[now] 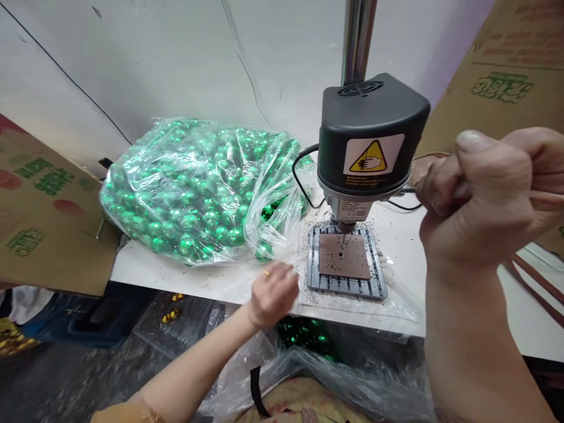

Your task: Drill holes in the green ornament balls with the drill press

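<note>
A small black drill press (372, 138) stands on the white table, its bit above a brown plate (352, 267) with a dark hole in it. The plate lies on the slotted metal base (379, 288). My right hand (489, 194) is closed in a fist at the drill press's right side, around its feed lever, mostly hidden by the fingers. My left hand (275, 294), a ring on one finger, hovers left of the base with its fingers curled. What those fingers hold, if anything, I cannot make out. Close behind it lies a clear bag of shiny green beads (189, 194).
Dark shavings lie scattered around the base. Cardboard boxes stand at the left (53, 205) and the right (497, 76). Below the table's front edge, more green beads (306, 338) sit in clear plastic. A black cable (299, 173) loops beside the drill.
</note>
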Motion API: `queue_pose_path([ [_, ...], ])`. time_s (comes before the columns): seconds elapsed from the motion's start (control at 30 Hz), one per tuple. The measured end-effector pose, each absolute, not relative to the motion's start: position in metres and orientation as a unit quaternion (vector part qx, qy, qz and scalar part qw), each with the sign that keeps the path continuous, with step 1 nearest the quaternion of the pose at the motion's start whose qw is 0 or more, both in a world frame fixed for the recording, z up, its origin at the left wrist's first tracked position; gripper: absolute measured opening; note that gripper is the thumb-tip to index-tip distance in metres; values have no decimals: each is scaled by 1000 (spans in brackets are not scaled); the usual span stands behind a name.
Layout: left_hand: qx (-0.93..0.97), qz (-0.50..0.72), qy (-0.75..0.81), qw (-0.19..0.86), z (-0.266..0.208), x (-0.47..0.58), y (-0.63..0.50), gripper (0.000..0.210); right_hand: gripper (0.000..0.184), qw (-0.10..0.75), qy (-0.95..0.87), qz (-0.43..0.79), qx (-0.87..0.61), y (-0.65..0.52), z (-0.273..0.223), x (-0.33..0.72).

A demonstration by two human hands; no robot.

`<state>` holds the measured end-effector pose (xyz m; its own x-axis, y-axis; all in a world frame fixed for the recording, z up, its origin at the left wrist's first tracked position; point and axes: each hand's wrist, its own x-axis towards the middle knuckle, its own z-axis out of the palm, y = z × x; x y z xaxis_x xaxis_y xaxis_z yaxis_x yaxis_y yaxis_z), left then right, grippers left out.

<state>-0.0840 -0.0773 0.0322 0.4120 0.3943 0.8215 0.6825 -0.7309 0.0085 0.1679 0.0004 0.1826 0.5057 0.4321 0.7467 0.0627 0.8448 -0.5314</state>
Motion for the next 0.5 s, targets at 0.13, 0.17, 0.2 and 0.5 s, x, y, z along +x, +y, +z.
queue_pose_path([
  [0.13,-642,-375,-626,236,64,-121,-36,34,42,830,-487,114,-247,1,183,167],
  [0.17,-601,-348,-681,231,66,-131,-32,43,42,830,-487,110,-249,0,183,167],
  [0.2,-566,-331,-721,226,68,-141,-30,51,42,828,-488,106,-254,-1,183,167],
  [0.5,-265,-508,-809,133,20,-253,-68,68,40,816,-496,124,-270,-5,182,168],
])
